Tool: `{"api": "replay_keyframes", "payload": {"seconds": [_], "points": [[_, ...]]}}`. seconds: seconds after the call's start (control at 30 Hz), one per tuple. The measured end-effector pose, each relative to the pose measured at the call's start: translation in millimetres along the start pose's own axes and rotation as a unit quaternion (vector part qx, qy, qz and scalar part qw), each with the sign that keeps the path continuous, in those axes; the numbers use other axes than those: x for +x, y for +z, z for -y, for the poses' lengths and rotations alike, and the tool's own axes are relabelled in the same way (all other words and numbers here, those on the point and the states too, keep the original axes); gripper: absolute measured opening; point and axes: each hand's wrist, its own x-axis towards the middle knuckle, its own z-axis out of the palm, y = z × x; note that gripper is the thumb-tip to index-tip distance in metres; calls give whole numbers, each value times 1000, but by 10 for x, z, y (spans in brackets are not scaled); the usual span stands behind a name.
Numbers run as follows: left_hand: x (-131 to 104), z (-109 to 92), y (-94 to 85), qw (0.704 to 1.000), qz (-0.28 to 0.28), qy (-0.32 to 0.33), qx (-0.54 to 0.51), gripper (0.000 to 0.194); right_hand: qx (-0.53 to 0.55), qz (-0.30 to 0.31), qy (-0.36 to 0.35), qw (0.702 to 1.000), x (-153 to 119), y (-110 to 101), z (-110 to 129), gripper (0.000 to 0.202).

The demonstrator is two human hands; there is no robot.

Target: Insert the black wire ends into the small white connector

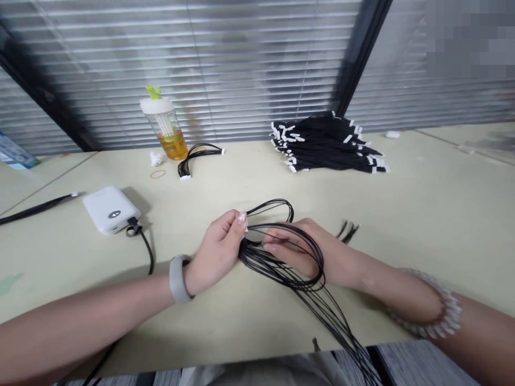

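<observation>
My left hand (pixel 220 244), with a grey band on its wrist, is closed around a bundle of thin black wires (pixel 277 273). Thumb and fingers pinch the bundle near a small white piece. From there the wires loop to the right, and their loose length hangs over the front edge of the table. My right hand (pixel 301 249) reaches through the loops, thumb and fingertips near each other by the wires just right of the left hand. Whether those fingertips grip a wire is hard to see. Bare wire ends stick out beyond the right wrist.
A pile of black cables with white connectors (pixel 330 145) lies at the back. Left of it are a short cable (pixel 201 154), a bottle with amber liquid (pixel 173 142) and a rubber band (pixel 157 174). A white power bank (pixel 109 210) with a plugged-in cord sits at left.
</observation>
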Motion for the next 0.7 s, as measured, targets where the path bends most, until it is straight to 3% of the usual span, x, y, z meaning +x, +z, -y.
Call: {"api": "replay_keyframes", "payload": {"seconds": [0.47, 0.6, 0.7], "points": [[-8, -48, -5, 1000, -4, 0, 20, 40, -122, -24, -34, 992, 22, 32, -47, 28], [0, -29, 5, 1000, -3, -12, 10, 40, -275, -27, -49, 960, 4, -74, -10, 22], [3, -24, 9, 1000, 2, -16, 13, 40, -380, -83, -46, 920, -2, -214, -15, 17]]}}
